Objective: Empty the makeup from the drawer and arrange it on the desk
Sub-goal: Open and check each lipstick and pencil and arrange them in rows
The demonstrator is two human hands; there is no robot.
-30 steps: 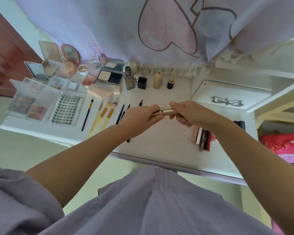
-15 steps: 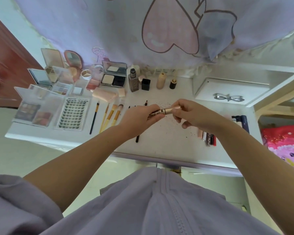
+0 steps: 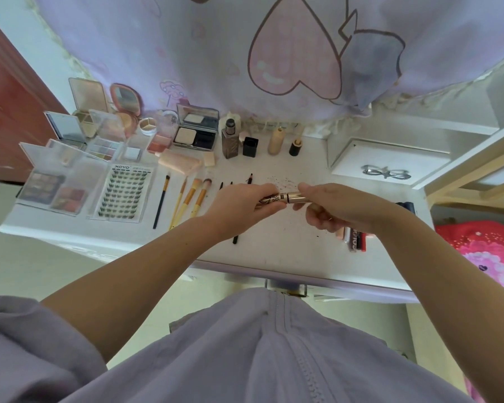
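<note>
Above desk (image 3: 288, 251), both hands closed on mascara tube (image 3: 285, 197).

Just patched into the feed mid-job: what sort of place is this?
Likely a bedroom vanity corner: a white desk laid out with makeup palettes and brushes, a heart-print curtain behind it, and floral bedding at the right.

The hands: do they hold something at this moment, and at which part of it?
Yes. Both hold one gold mascara tube above the desk: the left hand grips its printed end, the right hand its plain gold end.
</note>
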